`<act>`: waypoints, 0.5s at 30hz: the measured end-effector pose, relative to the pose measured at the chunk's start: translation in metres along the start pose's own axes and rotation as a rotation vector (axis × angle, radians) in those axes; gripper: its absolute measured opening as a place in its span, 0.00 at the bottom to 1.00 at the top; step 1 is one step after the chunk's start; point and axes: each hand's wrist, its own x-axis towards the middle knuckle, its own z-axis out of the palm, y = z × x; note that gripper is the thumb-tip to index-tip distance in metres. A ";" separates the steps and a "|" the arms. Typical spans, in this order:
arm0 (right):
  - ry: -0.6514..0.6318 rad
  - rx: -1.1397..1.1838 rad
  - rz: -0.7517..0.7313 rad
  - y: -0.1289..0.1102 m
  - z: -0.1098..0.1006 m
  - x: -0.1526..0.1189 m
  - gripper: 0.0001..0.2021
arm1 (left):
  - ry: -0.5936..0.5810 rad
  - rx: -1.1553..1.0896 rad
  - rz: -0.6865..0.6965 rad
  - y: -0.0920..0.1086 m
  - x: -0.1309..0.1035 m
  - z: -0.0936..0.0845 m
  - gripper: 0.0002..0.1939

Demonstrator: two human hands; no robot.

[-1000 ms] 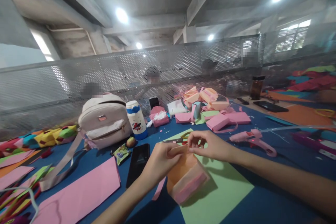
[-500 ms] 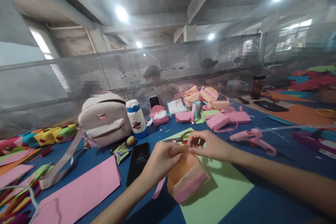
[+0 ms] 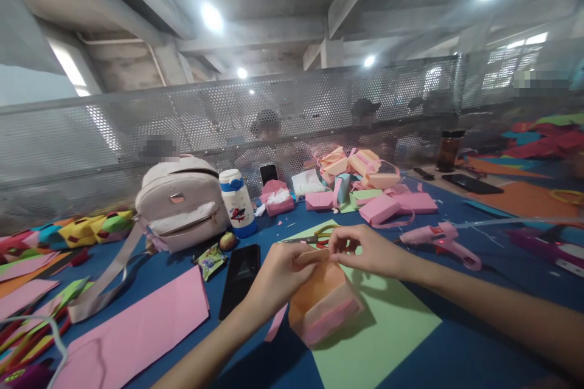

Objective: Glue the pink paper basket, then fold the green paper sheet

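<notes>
My left hand (image 3: 294, 270) is closed on the upper edge of a folded orange and pink paper box (image 3: 326, 313). From the other side, my right hand (image 3: 358, 249) pinches the same edge, its fingertips close to the left thumb. The box is tilted above a light green paper sheet (image 3: 392, 328) on the blue table. A pink paper strip (image 3: 276, 322) sticks out at its left. Just behind my hands lie scissors (image 3: 314, 238) with yellow handles, partly hidden by my right hand. To the right rests a pink glue gun (image 3: 442, 242) with a small red light.
Left are a pink paper sheet (image 3: 141, 328), a black phone (image 3: 239, 276), a snack packet (image 3: 211, 261) and a cream backpack (image 3: 182, 206). Behind stand a white and blue bottle (image 3: 237, 203), a tissue pack (image 3: 277, 197) and several folded paper pieces (image 3: 360, 170). A perforated metal screen (image 3: 292, 115) runs across the back.
Both hands keep their grip on the box edge, with only very slight movement. The whole view has shifted a little.
</notes>
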 end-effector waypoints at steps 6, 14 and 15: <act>0.006 0.002 0.030 -0.001 0.000 -0.002 0.10 | 0.029 -0.053 -0.003 -0.001 0.001 -0.006 0.13; 0.017 -0.004 0.013 0.003 0.005 0.002 0.08 | 0.053 -0.076 0.010 0.000 0.000 -0.005 0.12; 0.018 -0.005 0.009 0.004 0.006 0.002 0.08 | 0.055 -0.081 0.014 0.000 0.001 -0.005 0.12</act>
